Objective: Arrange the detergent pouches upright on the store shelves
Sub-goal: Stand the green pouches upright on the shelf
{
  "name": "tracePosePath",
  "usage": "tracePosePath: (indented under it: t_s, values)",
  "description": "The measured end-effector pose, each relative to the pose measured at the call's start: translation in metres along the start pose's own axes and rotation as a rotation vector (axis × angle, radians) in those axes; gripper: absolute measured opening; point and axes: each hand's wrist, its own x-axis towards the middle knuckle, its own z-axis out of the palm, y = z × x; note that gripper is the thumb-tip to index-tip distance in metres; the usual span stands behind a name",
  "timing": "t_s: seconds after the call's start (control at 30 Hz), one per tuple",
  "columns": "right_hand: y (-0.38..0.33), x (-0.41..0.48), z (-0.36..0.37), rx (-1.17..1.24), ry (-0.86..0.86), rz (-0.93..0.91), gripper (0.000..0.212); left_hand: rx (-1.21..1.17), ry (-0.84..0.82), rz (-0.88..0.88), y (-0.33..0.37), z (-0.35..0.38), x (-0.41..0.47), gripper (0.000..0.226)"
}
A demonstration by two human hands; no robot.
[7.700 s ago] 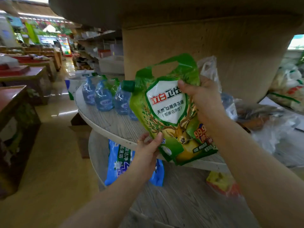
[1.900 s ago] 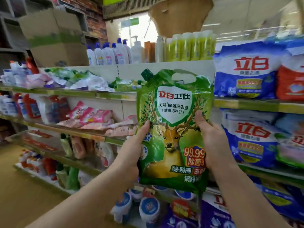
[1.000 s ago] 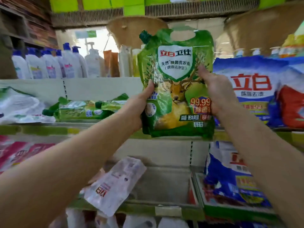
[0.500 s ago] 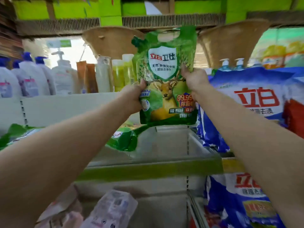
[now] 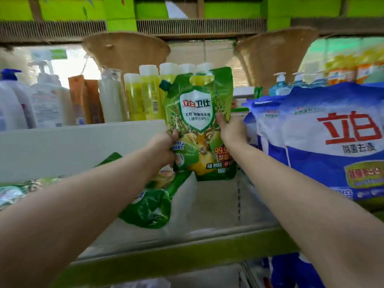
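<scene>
A green detergent pouch (image 5: 198, 113) with a white shield label, a deer picture and a green spout cap stands upright at the back of a white shelf (image 5: 218, 206). My left hand (image 5: 166, 146) grips its lower left edge. My right hand (image 5: 230, 129) grips its right edge. Its base rests on or just above the shelf floor. Another green pouch (image 5: 149, 204) lies flat on the shelf, to the left and in front of it, partly hidden by my left forearm.
Large blue and white detergent bags (image 5: 332, 142) stand close on the right. Bottles of yellow liquid (image 5: 145, 94) and white pump bottles (image 5: 47, 96) line the shelf above. The shelf's green front lip (image 5: 176, 258) runs across below my arms. Woven baskets (image 5: 126, 50) hang overhead.
Both hands have pushed the green pouch further back and down onto the shelf, next to the blue bags. The view has closed in on the shelf.
</scene>
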Motion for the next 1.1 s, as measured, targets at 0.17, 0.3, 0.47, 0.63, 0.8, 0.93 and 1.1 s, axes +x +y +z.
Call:
tracePosePath:
  t_s: [0.17, 0.3, 0.47, 0.63, 0.8, 0.93, 1.1]
  values:
    - [0.011, 0.004, 0.011, 0.444, -0.165, 0.185, 0.032, -0.272, -0.055, -0.113, -0.019, 0.002, 0.020, 0.013]
    - [0.015, 0.010, 0.014, 0.657, -0.120, 0.291, 0.026, -0.361, -0.053, -0.129, -0.020, 0.001, 0.022, 0.011]
    - [0.024, 0.015, 0.013, 0.696, -0.067, 0.307, 0.023, -0.312, -0.161, -0.132, -0.023, 0.001, 0.027, 0.006]
    - [0.030, 0.013, 0.012, 0.597, -0.072, 0.275, 0.024, -0.135, -0.179, -0.114, -0.029, 0.001, 0.019, 0.029]
    - [0.034, 0.013, 0.018, 0.416, -0.079, 0.241, 0.052, -0.023, -0.138, -0.112, -0.030, 0.002, 0.017, 0.044]
    - [0.028, 0.006, 0.013, 0.276, -0.083, 0.191, 0.065, 0.010, -0.124, -0.099, -0.030, 0.005, 0.013, 0.041]
    - [0.022, -0.001, 0.007, 0.033, -0.061, 0.129, 0.048, 0.074, -0.118, -0.097, -0.027, 0.002, 0.009, 0.046]
